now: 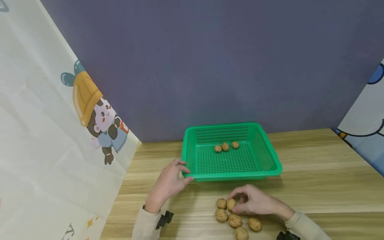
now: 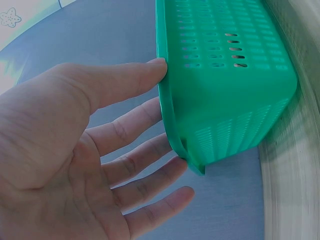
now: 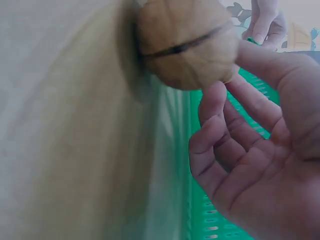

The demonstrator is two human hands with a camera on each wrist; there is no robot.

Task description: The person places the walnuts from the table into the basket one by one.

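A green plastic basket [image 1: 231, 175] with slotted walls stands on the table. My left hand [image 1: 169, 181] holds its near left corner, and in the left wrist view the thumb [image 2: 145, 75] is on the rim, with some fingertips hidden behind it. In front of the basket, my right hand [image 1: 256, 201] pinches a walnut [image 1: 231, 204] between thumb and fingers. The right wrist view shows this walnut [image 3: 185, 45] large, its dark seam facing the camera. Several other walnuts lie close around it, among them one walnut [image 1: 221, 215] to its lower left.
Three walnuts, one of them a walnut [image 1: 225, 146] in the middle, sit toward the back of the basket floor. The wooden table [image 1: 312, 166] meets a dark blue-grey panel [image 1: 210, 66] behind the basket. A white sheet with a cartoon figure [image 1: 105, 116] borders the left side.
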